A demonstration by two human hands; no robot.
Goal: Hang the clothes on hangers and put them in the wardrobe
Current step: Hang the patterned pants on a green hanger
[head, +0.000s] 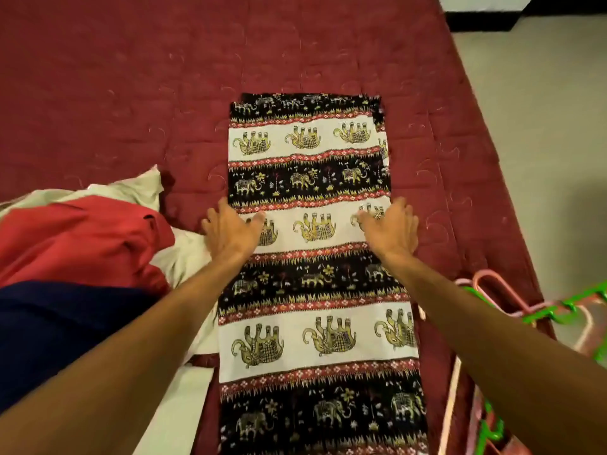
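Both palms down flat, fingers straight, gripping nothing: left hand [230, 229] on the left edge, right hand [391, 229] on the right edge of the long black-and-white elephant-print cloth [315, 152], which runs near-to-far on the maroon quilted bedspread [131, 77]. The pink and green plastic hangers [492, 290] lie near right, closest to the right hand.

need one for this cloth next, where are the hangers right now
In the head view the pink and green hangers lie at the lower right, on the right edge of the bed, just right of the elephant-print cloth.

Both arms outstretched, left hand [231, 229] and right hand [391, 229] flat, fingers spread.
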